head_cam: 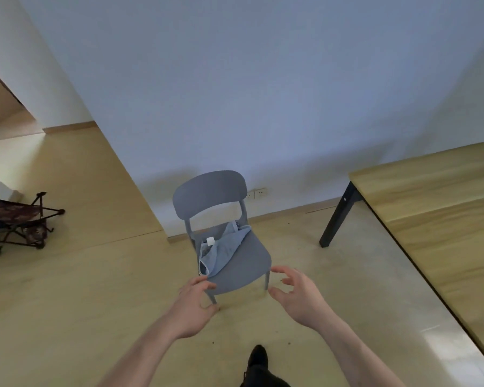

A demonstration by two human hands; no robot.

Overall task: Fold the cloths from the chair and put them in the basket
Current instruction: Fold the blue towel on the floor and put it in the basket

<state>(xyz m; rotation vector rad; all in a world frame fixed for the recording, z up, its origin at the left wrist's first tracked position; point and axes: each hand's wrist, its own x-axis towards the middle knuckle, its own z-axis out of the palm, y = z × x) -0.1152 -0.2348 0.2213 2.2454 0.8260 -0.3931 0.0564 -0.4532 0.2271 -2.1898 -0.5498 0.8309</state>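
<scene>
A grey plastic chair (243, 272) stands on the floor against the wall. A light blue cloth (224, 251) with a white tag lies crumpled on its seat, draped toward the left front edge. My left hand (194, 305) reaches out in front of the seat's front left corner, fingers loosely curled and holding nothing. My right hand (296, 294) hovers by the seat's front right corner with fingers spread and empty. Neither hand touches the cloth. No basket is in view.
A wooden table (436, 208) with black legs fills the right side. A folding camp stool (20, 219) stands at the far left. My dark shoe (259, 358) shows at the bottom. Open wooden floor surrounds the chair.
</scene>
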